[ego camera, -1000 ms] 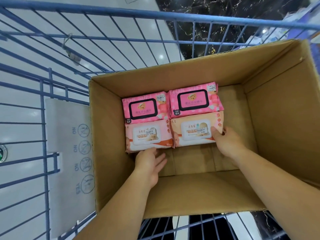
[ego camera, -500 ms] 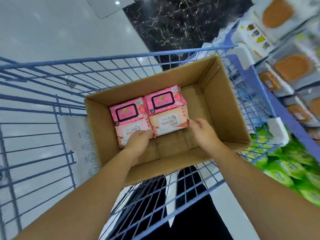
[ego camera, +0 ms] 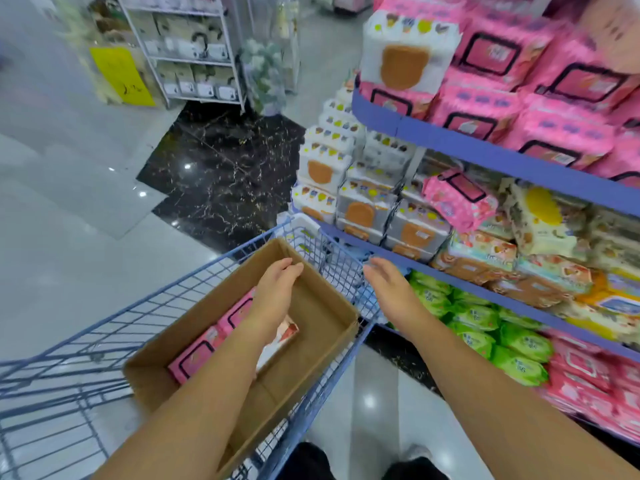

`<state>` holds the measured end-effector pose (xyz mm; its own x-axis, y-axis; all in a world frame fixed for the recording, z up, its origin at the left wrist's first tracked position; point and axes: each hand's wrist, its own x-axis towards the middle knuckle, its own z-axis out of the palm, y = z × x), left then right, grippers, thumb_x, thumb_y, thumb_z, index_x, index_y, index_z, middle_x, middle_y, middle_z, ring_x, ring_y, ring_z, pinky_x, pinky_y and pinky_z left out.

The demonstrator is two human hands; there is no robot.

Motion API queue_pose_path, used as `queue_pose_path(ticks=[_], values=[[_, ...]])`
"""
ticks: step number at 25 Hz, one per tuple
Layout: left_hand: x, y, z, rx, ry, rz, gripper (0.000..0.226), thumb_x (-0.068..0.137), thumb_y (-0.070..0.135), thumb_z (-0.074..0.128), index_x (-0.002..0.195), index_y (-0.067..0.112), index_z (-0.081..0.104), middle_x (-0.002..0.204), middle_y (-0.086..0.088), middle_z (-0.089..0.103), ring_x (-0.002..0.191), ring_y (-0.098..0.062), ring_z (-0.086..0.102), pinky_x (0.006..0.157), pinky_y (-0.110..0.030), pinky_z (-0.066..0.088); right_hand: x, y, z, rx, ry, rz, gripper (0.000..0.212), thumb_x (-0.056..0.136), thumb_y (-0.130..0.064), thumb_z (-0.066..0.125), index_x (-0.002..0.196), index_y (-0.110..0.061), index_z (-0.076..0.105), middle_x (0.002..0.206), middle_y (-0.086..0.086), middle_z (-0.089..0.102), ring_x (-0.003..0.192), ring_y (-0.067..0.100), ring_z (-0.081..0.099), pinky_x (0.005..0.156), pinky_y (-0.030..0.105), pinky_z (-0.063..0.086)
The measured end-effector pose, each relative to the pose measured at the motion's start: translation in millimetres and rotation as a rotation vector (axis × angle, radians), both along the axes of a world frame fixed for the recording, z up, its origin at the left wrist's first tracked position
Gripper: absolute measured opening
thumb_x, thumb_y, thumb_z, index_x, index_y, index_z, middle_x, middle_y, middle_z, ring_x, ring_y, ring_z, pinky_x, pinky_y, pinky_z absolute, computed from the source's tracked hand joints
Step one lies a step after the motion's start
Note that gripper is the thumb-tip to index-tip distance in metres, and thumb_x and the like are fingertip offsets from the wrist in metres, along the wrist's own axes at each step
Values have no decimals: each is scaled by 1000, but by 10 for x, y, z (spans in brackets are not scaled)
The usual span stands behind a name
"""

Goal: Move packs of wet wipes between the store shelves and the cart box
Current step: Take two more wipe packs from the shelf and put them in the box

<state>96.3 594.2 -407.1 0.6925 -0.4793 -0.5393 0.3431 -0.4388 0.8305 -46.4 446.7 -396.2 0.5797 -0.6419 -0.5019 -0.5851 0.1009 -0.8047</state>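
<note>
A cardboard box [ego camera: 313,318] sits in the blue wire cart [ego camera: 104,344]. Inside it lie pink wipe packs [ego camera: 197,353] and a pale peach pack [ego camera: 282,336], partly hidden by my left forearm. My left hand [ego camera: 278,284] hovers over the far end of the box, fingers relaxed, holding nothing. My right hand [ego camera: 388,284] is raised above the cart's right rim, fingers straight, empty, stretched toward the shelves. The blue shelves [ego camera: 485,157] on the right hold pink packs [ego camera: 519,98], white packs [ego camera: 367,206] and green packs [ego camera: 485,323].
One pink pack [ego camera: 457,199] lies tilted on the middle shelf. A white wire rack [ego camera: 194,57] with boxes and a yellow sign [ego camera: 121,76] stand across the aisle. Glossy grey and black marble floor [ego camera: 221,174] lies ahead of the cart.
Both hands let go of the packs and rose out of the box. The right hand moved toward the shelves. My view swung up and right, bringing the shelves into sight.
</note>
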Motion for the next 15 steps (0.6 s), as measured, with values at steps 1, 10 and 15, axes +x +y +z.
queue_pose_path(ticks=[1, 10, 15], values=[[-86, -202, 216, -42, -19, -35, 47, 101, 44, 54, 145, 26, 52, 146, 5, 51, 134, -19, 49, 113, -44, 39, -192, -150, 210, -28, -44, -20, 57, 105, -44, 44, 156, -20, 32, 158, -1, 38, 139, 20, 43, 99, 30, 35], [-1624, -2204, 1738, -331, -248, -277, 45, 105, 42, 49, 145, 23, 48, 141, 7, 48, 137, -19, 45, 108, -43, 40, -1896, -1693, 1607, -235, -365, -315, 56, 103, -47, 46, 153, -27, 36, 158, -3, 37, 140, 21, 42, 109, 40, 40], [-2430, -3223, 2572, -494, -358, -416, 25, 101, 48, 47, 119, 33, 57, 136, 5, 58, 133, -21, 50, 112, -49, 38, -2800, -2477, 2383, -395, -488, -410, 52, 103, -45, 47, 151, -24, 39, 154, -1, 41, 136, 21, 45, 113, 44, 38]])
